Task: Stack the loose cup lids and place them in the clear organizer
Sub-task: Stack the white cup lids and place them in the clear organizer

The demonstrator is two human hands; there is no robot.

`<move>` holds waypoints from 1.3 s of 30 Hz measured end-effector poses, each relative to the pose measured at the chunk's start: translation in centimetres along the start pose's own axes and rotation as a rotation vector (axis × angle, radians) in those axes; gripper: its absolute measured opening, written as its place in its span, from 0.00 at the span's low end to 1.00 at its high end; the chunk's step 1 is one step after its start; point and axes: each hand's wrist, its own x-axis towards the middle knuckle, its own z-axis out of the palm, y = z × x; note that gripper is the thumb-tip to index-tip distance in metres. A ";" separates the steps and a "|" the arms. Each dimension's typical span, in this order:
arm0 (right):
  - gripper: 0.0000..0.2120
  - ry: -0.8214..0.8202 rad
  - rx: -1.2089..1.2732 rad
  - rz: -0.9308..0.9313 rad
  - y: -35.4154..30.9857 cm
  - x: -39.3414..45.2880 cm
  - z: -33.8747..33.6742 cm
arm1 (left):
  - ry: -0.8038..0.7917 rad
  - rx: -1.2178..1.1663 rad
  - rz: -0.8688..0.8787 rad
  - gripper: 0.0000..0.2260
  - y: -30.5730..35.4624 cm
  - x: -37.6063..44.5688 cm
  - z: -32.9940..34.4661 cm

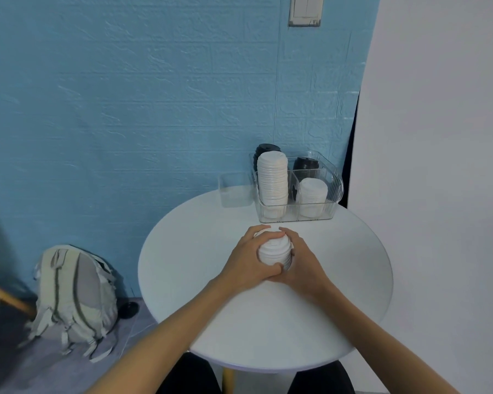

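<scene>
Both hands enclose a short stack of white plastic cup lids point(274, 251) at the centre of the frame. Left hand point(249, 258) curls around the stack's left side with fingers over the far edge and thumb at the near base. Right hand point(303, 261) mirrors it on the right side, and the two thumbs meet in front of the stack. Whether the stack rests on the round white worktop point(353, 280) or is held just above it cannot be told.

Handling assessment: thin moulded lids are likely very light and smooth, and they flex under pressure. A nested stack holds together loosely and can shear sideways or fan apart if tilted. Recommended hold: opposing pressure on the stack's side wall, low enough to support the bottom lid, with a fingertip on the top lid to keep it seated. Avoid squeezing hard, as rims may deform.

Beyond the hands, toward the upper right of the worktop, stands the clear plastic divided organizer point(335, 191). It holds a tall column of white lids point(272, 183), a shorter white lid column point(313, 194) and black lids point(305, 166) in the rear compartments. The shorter white column appears the most suitable destination, since it leaves headroom.
</scene>
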 end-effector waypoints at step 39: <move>0.42 0.172 0.045 -0.079 -3.9 6.9 -12.3 | 0.159 -0.233 0.058 0.19 8.3 11.0 -0.3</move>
